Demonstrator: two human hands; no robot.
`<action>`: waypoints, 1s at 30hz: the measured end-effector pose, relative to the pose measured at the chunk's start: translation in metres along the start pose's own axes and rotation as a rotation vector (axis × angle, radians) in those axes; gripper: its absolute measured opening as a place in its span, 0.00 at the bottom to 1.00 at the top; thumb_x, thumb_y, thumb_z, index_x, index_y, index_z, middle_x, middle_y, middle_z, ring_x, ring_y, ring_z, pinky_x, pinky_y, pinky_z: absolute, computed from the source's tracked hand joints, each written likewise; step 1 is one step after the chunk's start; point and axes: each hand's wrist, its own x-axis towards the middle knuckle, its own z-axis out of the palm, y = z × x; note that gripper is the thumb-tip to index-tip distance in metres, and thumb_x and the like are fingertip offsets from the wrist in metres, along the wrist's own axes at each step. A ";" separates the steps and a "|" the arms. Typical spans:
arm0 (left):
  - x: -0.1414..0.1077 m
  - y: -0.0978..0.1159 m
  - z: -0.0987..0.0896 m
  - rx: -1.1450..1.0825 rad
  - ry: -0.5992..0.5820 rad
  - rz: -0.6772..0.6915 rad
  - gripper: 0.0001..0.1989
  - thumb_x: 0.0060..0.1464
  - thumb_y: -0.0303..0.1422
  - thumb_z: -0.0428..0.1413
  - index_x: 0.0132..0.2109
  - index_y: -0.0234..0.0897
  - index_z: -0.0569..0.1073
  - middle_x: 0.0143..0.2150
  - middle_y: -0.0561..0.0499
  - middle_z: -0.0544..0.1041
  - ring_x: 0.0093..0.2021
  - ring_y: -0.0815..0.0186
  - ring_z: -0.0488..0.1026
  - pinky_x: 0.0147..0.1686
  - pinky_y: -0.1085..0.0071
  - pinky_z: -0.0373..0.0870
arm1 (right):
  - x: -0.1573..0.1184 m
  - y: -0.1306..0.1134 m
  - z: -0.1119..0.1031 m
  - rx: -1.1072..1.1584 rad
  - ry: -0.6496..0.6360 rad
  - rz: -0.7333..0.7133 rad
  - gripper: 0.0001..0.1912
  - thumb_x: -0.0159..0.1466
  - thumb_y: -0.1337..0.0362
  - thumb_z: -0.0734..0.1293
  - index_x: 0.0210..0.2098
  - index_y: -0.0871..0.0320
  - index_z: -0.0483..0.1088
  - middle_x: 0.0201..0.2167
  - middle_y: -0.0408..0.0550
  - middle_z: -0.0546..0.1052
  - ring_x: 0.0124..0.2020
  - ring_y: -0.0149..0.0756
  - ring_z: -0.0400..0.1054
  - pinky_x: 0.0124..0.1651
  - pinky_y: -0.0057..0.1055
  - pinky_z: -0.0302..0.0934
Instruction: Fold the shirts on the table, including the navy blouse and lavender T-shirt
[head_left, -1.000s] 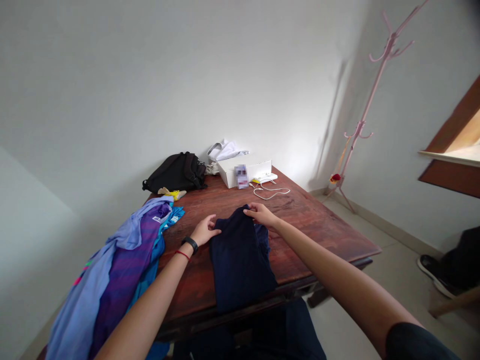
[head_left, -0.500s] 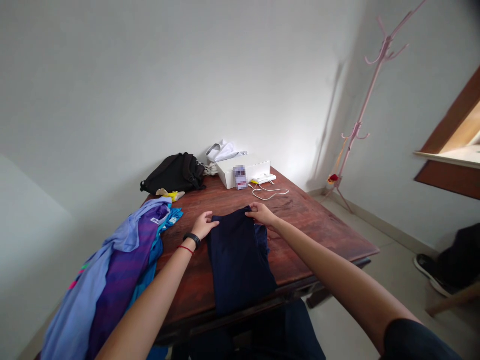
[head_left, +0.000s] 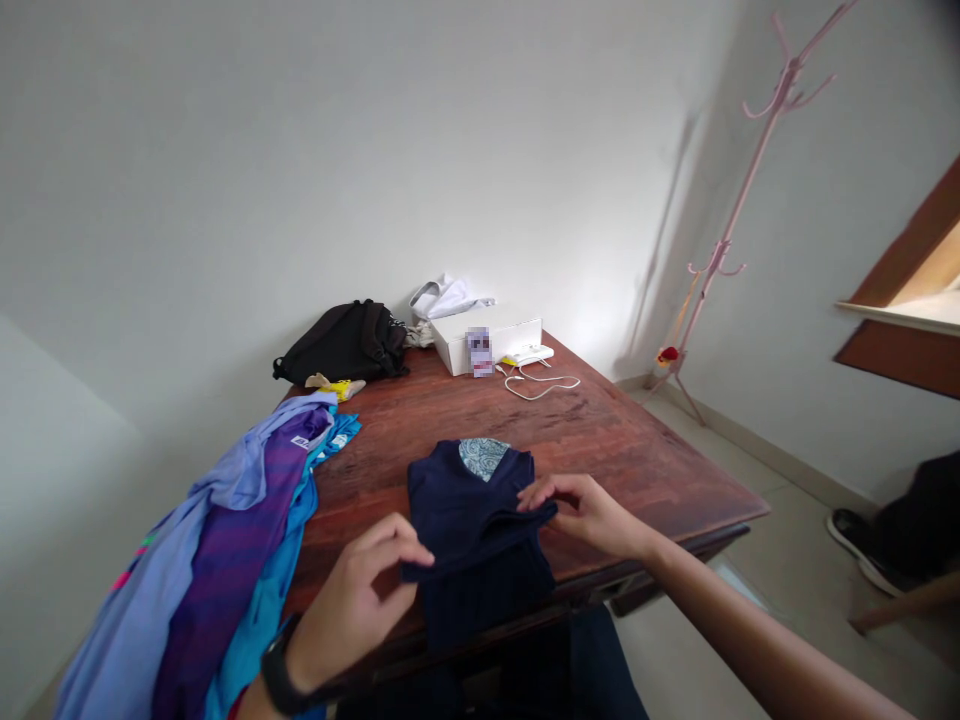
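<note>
A dark navy garment [head_left: 465,500] lies partly folded at the front edge of the wooden table [head_left: 637,460], its lower part hanging toward the edge. A patterned light-blue patch [head_left: 484,457] shows at its top. My left hand [head_left: 367,590], with a black wristband, pinches the garment's near left corner between thumb and fingers. On the right side, my right hand [head_left: 577,510] grips the raised edge of the same cloth. The cloth between both hands is slightly lifted.
Purple and blue clothes [head_left: 232,540] are heaped along the table's left side. Behind them sit a black bag [head_left: 345,343], a yellow item [head_left: 339,388], a white box [head_left: 487,335] and a white cable [head_left: 540,385]. A pink coat rack [head_left: 739,210] stands at the right.
Both hands have come toward me with the garment's far edge, folding it over the near part. The patterned patch is now uncovered.
</note>
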 end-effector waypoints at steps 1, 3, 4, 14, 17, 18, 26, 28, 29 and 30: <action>-0.014 0.004 0.005 0.027 -0.050 -0.015 0.16 0.50 0.21 0.52 0.41 0.45 0.78 0.39 0.49 0.76 0.40 0.63 0.75 0.40 0.70 0.73 | -0.013 -0.001 0.003 -0.033 -0.041 -0.001 0.06 0.61 0.63 0.68 0.37 0.54 0.77 0.42 0.51 0.81 0.50 0.45 0.74 0.57 0.43 0.65; -0.036 0.006 0.018 0.100 -0.104 -0.019 0.20 0.46 0.19 0.52 0.41 0.45 0.77 0.39 0.49 0.76 0.39 0.63 0.76 0.39 0.71 0.74 | -0.033 0.004 0.008 -0.111 -0.104 -0.004 0.09 0.59 0.69 0.68 0.38 0.54 0.78 0.42 0.51 0.81 0.50 0.44 0.74 0.55 0.40 0.66; -0.045 0.004 0.026 0.140 -0.114 -0.012 0.21 0.44 0.19 0.52 0.41 0.46 0.77 0.39 0.50 0.76 0.38 0.63 0.76 0.40 0.71 0.74 | -0.040 0.008 0.011 -0.148 -0.118 -0.002 0.12 0.58 0.72 0.67 0.39 0.54 0.78 0.43 0.50 0.81 0.50 0.44 0.74 0.54 0.39 0.67; -0.055 -0.014 0.061 0.153 -0.119 -0.144 0.11 0.55 0.25 0.55 0.43 0.46 0.75 0.43 0.49 0.77 0.42 0.61 0.78 0.42 0.69 0.76 | -0.048 0.023 0.022 -0.328 -0.079 0.022 0.18 0.55 0.75 0.65 0.41 0.53 0.76 0.42 0.48 0.79 0.41 0.39 0.73 0.43 0.30 0.66; -0.053 -0.016 0.061 0.135 -0.020 -0.168 0.05 0.61 0.33 0.55 0.43 0.46 0.75 0.47 0.46 0.77 0.48 0.58 0.77 0.47 0.65 0.77 | -0.046 0.026 0.025 -0.341 -0.022 0.099 0.08 0.61 0.68 0.66 0.38 0.54 0.76 0.37 0.48 0.79 0.37 0.38 0.73 0.41 0.30 0.65; -0.051 -0.018 0.062 0.153 0.040 -0.175 0.04 0.62 0.35 0.55 0.42 0.46 0.75 0.50 0.45 0.76 0.51 0.56 0.75 0.50 0.61 0.76 | -0.045 0.028 0.027 -0.346 0.010 0.130 0.07 0.63 0.65 0.67 0.38 0.54 0.76 0.34 0.46 0.78 0.35 0.37 0.72 0.39 0.30 0.65; -0.023 -0.044 0.075 0.176 0.195 -0.224 0.18 0.62 0.37 0.56 0.58 0.45 0.68 0.65 0.43 0.68 0.64 0.53 0.68 0.61 0.52 0.68 | -0.026 0.044 0.042 -0.501 0.207 0.165 0.20 0.62 0.62 0.69 0.54 0.54 0.69 0.35 0.45 0.73 0.34 0.37 0.69 0.41 0.32 0.64; -0.017 -0.051 0.081 0.183 0.212 -0.228 0.20 0.62 0.36 0.55 0.60 0.45 0.66 0.64 0.45 0.69 0.64 0.54 0.68 0.63 0.53 0.67 | -0.022 0.044 0.044 -0.520 0.212 0.151 0.19 0.61 0.63 0.69 0.52 0.54 0.69 0.38 0.47 0.74 0.37 0.39 0.70 0.44 0.33 0.65; -0.014 -0.053 0.083 0.188 0.218 -0.231 0.20 0.62 0.35 0.55 0.60 0.45 0.67 0.64 0.45 0.69 0.64 0.55 0.68 0.63 0.54 0.67 | -0.020 0.045 0.044 -0.527 0.206 0.155 0.18 0.61 0.64 0.69 0.51 0.53 0.70 0.39 0.47 0.74 0.38 0.39 0.70 0.44 0.34 0.65; -0.011 -0.056 0.085 0.193 0.219 -0.230 0.19 0.62 0.34 0.54 0.59 0.45 0.68 0.64 0.46 0.69 0.64 0.55 0.68 0.63 0.54 0.67 | -0.019 0.045 0.044 -0.538 0.198 0.164 0.16 0.61 0.64 0.69 0.49 0.53 0.71 0.39 0.48 0.74 0.38 0.39 0.70 0.44 0.34 0.65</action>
